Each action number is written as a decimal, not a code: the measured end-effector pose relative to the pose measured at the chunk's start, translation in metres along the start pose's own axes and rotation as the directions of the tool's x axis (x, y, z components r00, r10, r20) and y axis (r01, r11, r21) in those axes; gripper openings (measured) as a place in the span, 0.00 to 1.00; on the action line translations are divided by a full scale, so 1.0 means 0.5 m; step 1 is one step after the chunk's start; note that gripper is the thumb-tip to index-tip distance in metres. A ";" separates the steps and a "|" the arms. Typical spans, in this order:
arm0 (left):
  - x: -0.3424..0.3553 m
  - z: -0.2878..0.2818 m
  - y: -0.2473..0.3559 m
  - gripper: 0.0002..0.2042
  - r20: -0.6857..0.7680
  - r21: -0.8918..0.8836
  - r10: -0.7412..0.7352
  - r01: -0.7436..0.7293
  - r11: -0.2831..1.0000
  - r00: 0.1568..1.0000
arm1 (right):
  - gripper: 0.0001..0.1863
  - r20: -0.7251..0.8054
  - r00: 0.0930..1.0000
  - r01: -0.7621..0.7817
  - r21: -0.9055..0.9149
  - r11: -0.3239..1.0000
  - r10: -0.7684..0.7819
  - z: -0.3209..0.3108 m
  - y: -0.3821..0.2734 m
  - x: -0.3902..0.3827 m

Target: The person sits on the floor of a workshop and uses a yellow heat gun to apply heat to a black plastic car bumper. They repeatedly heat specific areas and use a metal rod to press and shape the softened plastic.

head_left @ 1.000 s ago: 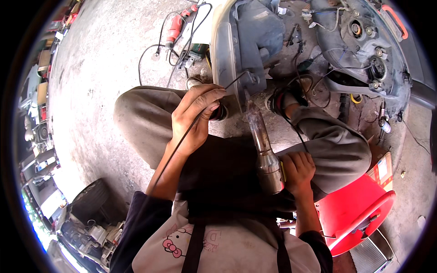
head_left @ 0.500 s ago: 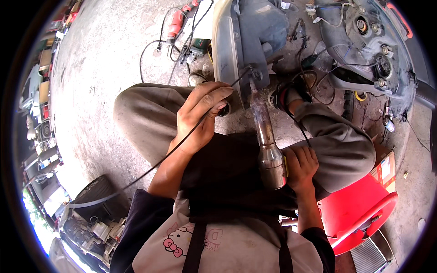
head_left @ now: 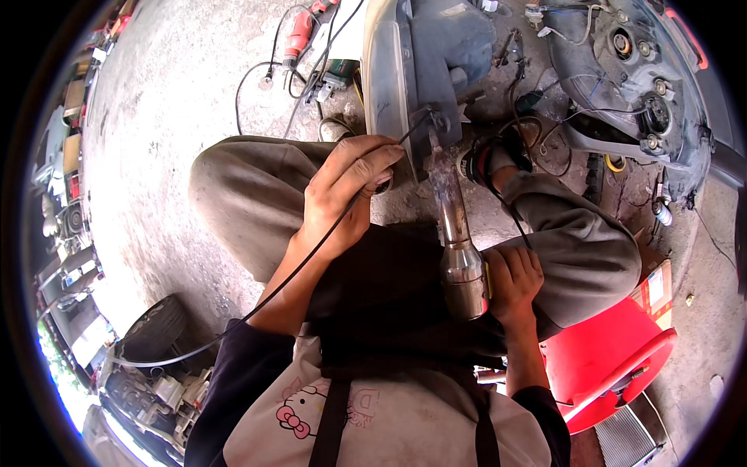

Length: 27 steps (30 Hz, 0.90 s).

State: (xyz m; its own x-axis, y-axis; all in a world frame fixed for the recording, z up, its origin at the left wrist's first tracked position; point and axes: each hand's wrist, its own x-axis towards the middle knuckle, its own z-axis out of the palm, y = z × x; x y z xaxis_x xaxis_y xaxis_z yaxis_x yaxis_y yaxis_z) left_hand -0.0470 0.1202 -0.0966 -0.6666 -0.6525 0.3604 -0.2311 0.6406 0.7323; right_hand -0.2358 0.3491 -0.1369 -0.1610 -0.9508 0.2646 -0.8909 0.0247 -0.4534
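Note:
My left hand [head_left: 342,194] pinches a long, thin black plastic rod [head_left: 284,280]. One end of the rod meets a grey plastic lamp housing [head_left: 428,70] between my feet; its tail runs back past my left forearm. My right hand [head_left: 515,282] is wrapped round a hot-air gun [head_left: 463,268] with a metal barrel, its handle mostly hidden by the fingers. The gun's narrow nozzle points away from me, close to where the rod meets the housing's near edge.
Another lamp housing [head_left: 615,86] lies at the far right, near loose cables and a small bottle [head_left: 662,212]. A red power tool [head_left: 297,39] and a green one [head_left: 340,74] lie far left of centre. A red stool [head_left: 599,362] is near right, a tyre [head_left: 156,327] near left.
My left hand has shifted slightly right with the rod, whose tail now curves lower. The hot-air gun sits almost where it was, and both grips are the same.

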 end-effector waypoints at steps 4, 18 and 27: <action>0.000 -0.001 0.004 0.12 0.012 -0.006 -0.025 0.025 1.000 1.000 | 0.11 -0.002 1.000 0.000 -0.003 1.000 0.000 0.002 0.001 0.000; -0.005 0.010 -0.002 0.14 0.014 0.011 0.057 -0.058 0.998 0.998 | 0.11 -0.014 1.000 0.003 -0.010 1.000 -0.003 0.007 0.001 0.003; -0.012 0.017 0.003 0.10 -0.026 -0.019 -0.017 0.017 1.000 1.000 | 0.11 -0.025 1.000 0.013 -0.023 1.000 -0.014 0.009 0.002 0.006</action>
State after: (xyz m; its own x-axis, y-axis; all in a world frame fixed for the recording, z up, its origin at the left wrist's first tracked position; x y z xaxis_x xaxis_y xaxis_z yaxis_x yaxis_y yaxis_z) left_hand -0.0493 0.1285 -0.1022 -0.6440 -0.6738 0.3624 -0.2286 0.6215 0.7493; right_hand -0.2351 0.3448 -0.1404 -0.1596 -0.9429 0.2922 -0.9026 0.0195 -0.4300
